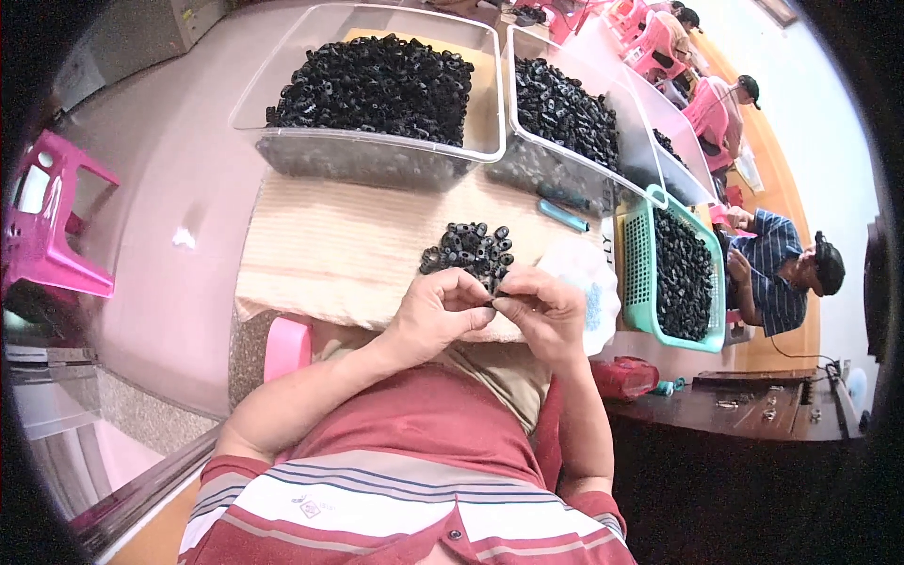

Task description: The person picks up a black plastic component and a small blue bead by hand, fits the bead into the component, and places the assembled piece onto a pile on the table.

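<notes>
My left hand [441,307] and my right hand [544,309] meet over the near edge of the cloth-covered table, fingertips pinched together. Between them is a small black part [491,303], mostly covered by the fingers. Just beyond the fingertips lies a loose pile of small black plastic parts [468,247] with holes in them. To the right of my right hand, small light-blue pieces [593,307] rest on a crumpled white sheet or bag [563,254].
Clear bins [377,155] [565,155] full of black parts stand at the table's far side. A teal basket [640,273] holds more, near a teal stick-shaped tool [563,215]. A pink stool [61,221] stands left. Co-workers sit at right, one in a striped shirt [780,268].
</notes>
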The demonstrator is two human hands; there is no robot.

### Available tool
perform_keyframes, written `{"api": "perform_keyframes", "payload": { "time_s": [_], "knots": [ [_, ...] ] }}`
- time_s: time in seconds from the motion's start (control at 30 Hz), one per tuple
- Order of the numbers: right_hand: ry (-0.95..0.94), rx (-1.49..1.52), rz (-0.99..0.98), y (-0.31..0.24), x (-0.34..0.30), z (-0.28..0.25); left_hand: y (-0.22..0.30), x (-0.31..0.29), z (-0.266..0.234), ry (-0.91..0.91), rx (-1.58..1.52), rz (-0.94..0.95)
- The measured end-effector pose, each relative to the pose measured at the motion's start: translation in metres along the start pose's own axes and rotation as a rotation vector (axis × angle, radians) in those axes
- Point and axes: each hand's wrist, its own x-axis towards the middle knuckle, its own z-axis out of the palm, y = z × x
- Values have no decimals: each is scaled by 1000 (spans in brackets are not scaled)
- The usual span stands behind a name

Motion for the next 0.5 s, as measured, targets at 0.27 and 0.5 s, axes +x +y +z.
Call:
{"api": "perform_keyframes", "payload": {
  "time_s": [0.27, 0.5],
  "knots": [
    [60, 11, 38, 6, -11, 7, 4, 0, 5, 81, 256, 80],
    [124, -40, -53, 6, -11, 10, 2, -2, 6, 82, 317, 153]
  ]
}}
